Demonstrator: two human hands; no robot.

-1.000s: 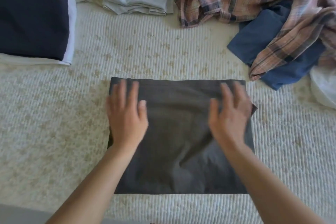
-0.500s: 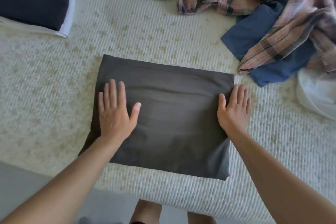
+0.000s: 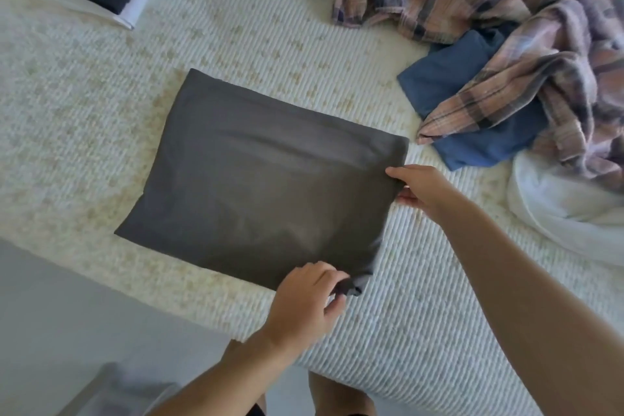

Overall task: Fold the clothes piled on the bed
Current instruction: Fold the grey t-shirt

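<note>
Half a second ago both palms lay flat on the dark grey garment (image 3: 263,176); now the left hand (image 3: 305,300) pinches its near right corner and the right hand (image 3: 420,187) pinches the right edge farther up, likely to fold it across. Beyond it on the bed (image 3: 84,118), the plaid shirt (image 3: 499,10) and blue garment (image 3: 449,81) wait unfolded.

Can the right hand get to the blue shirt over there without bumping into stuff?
Probably yes. The right hand pinches the grey cloth's right edge, and bare bedspread lies between it and the blue shirt. It would have to let go first.
</note>
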